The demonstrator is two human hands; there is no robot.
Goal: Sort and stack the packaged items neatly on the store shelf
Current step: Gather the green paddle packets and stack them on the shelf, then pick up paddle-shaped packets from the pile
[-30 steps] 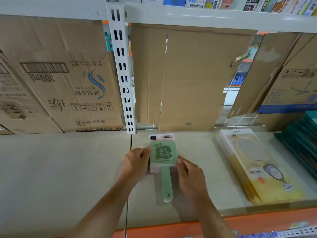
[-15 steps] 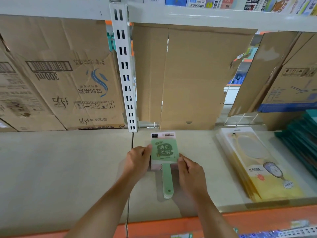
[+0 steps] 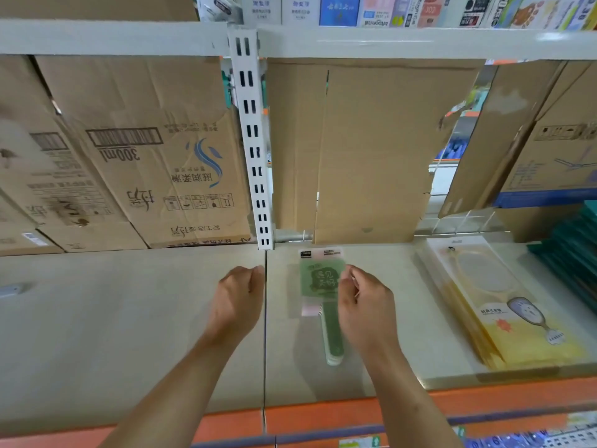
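Observation:
A small stack of green packaged combs [image 3: 318,282] lies flat on the beige shelf [image 3: 129,305], handles pointing toward me. My right hand [image 3: 363,305] sits at the stack's right edge, fingertips pinching the clear wrapper. My left hand [image 3: 240,294] hovers to the left of the stack, apart from it, fingers loosely curled and holding nothing. A stack of yellow packaged hairbrushes [image 3: 504,308] lies to the right on the same shelf.
Cardboard boxes [image 3: 135,156] line the back of the shelf behind a white slotted upright [image 3: 252,140]. Dark teal packages [image 3: 578,253] are stacked at the far right. The upper shelf holds several small boxed goods [image 3: 387,9]. An orange rail [image 3: 323,415] edges the shelf front.
My left hand has let go of the green comb stack and moved left, away from it. My right hand stays at the stack's right edge.

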